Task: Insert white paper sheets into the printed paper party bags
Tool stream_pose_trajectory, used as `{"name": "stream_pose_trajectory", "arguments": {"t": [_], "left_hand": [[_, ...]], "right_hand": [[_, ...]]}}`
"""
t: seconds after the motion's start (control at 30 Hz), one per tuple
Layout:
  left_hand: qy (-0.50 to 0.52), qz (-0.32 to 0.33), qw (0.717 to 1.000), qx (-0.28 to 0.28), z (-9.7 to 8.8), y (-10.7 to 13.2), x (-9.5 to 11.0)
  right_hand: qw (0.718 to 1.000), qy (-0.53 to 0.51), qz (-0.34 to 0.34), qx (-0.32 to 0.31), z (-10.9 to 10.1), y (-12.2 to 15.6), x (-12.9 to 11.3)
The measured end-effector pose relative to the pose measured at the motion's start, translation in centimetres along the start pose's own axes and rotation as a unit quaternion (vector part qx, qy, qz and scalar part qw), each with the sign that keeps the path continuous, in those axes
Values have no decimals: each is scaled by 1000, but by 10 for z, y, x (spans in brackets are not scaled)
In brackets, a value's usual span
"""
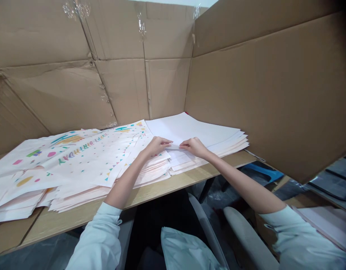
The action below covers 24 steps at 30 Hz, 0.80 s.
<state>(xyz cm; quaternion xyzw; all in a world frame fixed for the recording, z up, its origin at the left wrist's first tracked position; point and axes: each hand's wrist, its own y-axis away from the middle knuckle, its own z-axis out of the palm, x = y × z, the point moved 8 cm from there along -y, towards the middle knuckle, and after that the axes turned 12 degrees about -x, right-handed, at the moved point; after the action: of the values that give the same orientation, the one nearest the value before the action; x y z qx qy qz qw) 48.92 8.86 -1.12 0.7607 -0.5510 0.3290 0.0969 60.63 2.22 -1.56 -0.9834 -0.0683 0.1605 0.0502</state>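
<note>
My left hand [157,146] and my right hand [194,146] are close together at the near left part of a stack of large white sheets [198,129]. Between them runs a narrow lifted edge of a white sheet [175,147]. Fingers of both hands are closed on this edge, the left at its left end and the right a short way along. Beside the left forearm lie printed sheets [91,153] with colourful "Happy Birthday" lettering and confetti shapes, piled in overlapping stacks. The fingertips' undersides are hidden.
Tall cardboard panels [119,86] stand behind the wooden table [150,189], and another cardboard panel [260,86] closes off the right side. Below the table edge are chair armrests [246,236] and a blue plastic piece [264,171]. More sheets [327,221] lie at the lower right.
</note>
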Motion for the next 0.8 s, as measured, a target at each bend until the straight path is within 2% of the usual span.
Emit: {"name": "stream_pose_trajectory", "arguments": {"t": [0.07,0.2,0.4,0.53,0.67,0.8], "left_hand": [[16,-18,1000,-13,2,-1,-5],[65,-31,997,-2,1,-2,-9],[91,-30,995,14,-8,-3,-7],[138,-29,989,31,-15,-1,-6],[196,-19,979,49,-17,1,-3],[215,-1,972,93,-23,2,3]], "right_hand": [[1000,0,12,4,-1,0,0],[999,-20,26,8,-4,2,-2],[997,-73,-22,9,-8,8,-12],[996,-78,-41,33,-16,12,-14],[997,-2,-36,72,-21,15,-16],[992,104,32,62,-17,11,-7]]}}
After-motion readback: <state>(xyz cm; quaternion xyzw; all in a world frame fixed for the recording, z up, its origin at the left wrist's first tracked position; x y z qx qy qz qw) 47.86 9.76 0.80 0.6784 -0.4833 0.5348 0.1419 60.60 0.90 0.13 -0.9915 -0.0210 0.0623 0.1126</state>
